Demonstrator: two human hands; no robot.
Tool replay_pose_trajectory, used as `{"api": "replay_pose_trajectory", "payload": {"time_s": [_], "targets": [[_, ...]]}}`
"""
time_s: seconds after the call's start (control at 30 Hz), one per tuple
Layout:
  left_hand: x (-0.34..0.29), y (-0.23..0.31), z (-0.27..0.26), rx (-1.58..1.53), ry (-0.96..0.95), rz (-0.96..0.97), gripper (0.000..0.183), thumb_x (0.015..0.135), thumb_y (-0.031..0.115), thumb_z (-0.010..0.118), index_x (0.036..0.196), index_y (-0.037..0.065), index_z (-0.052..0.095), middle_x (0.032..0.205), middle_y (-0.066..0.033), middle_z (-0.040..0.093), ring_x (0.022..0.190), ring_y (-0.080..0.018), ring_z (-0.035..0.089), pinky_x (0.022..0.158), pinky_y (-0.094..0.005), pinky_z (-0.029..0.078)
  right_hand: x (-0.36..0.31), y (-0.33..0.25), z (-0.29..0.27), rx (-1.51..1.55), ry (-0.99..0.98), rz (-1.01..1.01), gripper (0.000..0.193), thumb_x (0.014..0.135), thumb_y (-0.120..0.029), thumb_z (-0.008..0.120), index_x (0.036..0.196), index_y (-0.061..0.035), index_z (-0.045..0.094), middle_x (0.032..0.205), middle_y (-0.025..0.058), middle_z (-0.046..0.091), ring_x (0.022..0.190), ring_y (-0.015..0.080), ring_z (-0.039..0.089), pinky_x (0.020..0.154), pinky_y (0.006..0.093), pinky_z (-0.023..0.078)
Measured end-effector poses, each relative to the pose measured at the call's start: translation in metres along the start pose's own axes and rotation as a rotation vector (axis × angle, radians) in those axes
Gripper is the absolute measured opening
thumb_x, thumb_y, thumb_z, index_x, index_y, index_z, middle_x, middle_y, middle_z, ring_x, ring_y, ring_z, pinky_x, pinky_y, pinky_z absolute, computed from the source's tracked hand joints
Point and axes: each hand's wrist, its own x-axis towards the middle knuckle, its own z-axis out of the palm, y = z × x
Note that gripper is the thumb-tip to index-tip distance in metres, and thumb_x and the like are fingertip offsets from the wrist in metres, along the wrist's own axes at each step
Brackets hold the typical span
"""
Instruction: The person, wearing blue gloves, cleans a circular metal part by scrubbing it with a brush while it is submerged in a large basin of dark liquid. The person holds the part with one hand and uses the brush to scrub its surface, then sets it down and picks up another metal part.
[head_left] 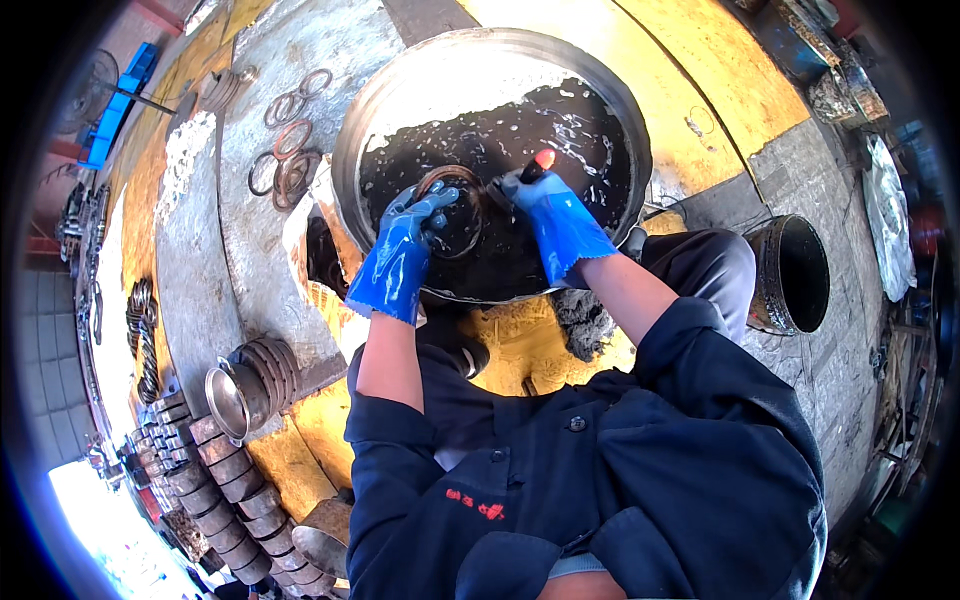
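Note:
Both my hands wear long blue rubber gloves and are over a wide round metal basin (pixel 345 130) of dark, foam-flecked liquid. My left hand (pixel 412 222) is closed on the left side of a brown metal ring (pixel 455 172), which is held tilted above the liquid. On the ring's right side, my right hand (pixel 545 205) grips a brush (pixel 541 162) with a dark handle and a red end. The brush's working end is close to the ring's edge, dark and partly hidden by the glove; whether it touches cannot be made out.
Several loose rings (pixel 293 140) lie on the floor left of the basin. Stacked metal rings (pixel 268 375) and rows of cylindrical parts (pixel 225 470) stand at lower left. A black bucket (pixel 795 275) is at right, beside my knee. A dark heap (pixel 583 325) lies below the basin.

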Motion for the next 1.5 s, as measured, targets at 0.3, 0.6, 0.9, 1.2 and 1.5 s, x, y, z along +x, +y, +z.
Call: {"api": "replay_pose_trajectory", "payload": {"time_s": [0.3,0.6,0.9,1.2,1.5], "targets": [[0.000,0.001,-0.001,-0.045,0.086,-0.033,0.028,0.080,0.006,0.073,0.108,0.006,0.070,0.097,0.0008,0.069,0.072,-0.0063,0.057,0.063,-0.0182,0.044,-0.002,0.010,-0.026,-0.502,-0.148,-0.061,0.037,0.086,-0.040,0.064,0.110,-0.0123,0.070,0.099,0.0145,0.071,0.095,0.0300,0.069,0.085,0.0394,0.053],[0.007,-0.015,-0.021,-0.115,-0.040,-0.048,0.028,0.088,0.008,0.062,0.114,0.007,0.069,0.105,0.0028,0.069,0.078,-0.0062,0.058,0.068,-0.0205,0.044,-0.021,-0.064,-0.001,-0.421,-0.215,-0.611,0.030,0.087,-0.034,0.067,0.115,-0.0222,0.069,0.113,0.0057,0.070,0.103,0.0271,0.066,0.092,0.0371,0.053],[0.018,-0.022,-0.020,-0.144,-0.051,-0.014,0.027,0.092,0.013,0.058,0.115,0.006,0.070,0.092,0.0060,0.066,0.065,-0.0010,0.047,0.057,-0.0152,0.039,-0.014,-0.053,-0.009,-0.356,-0.203,-0.350,0.028,0.088,-0.028,0.063,0.114,-0.0205,0.070,0.109,0.0070,0.071,0.101,0.0261,0.068,0.091,0.0352,0.053],[0.003,-0.001,-0.007,-0.174,-0.058,0.001,0.028,0.088,0.015,0.068,0.115,0.008,0.068,0.082,0.0065,0.064,0.059,-0.0015,0.042,0.051,-0.0180,0.034,0.013,-0.028,-0.009,-0.222,-0.087,-0.241,0.029,0.087,-0.030,0.065,0.107,-0.0096,0.071,0.097,0.0123,0.073,0.091,0.0194,0.070,0.084,0.0321,0.055],[0.011,0.001,-0.008,-0.183,0.055,0.005,0.032,0.079,0.012,0.078,0.109,0.010,0.069,0.073,0.0077,0.056,0.052,-0.0027,0.037,0.047,-0.0192,0.028,-0.045,-0.021,-0.005,0.154,-0.182,0.269,0.028,0.082,-0.030,0.067,0.089,-0.0032,0.071,0.074,0.0120,0.067,0.066,0.0150,0.060,0.062,0.0328,0.048]]}}
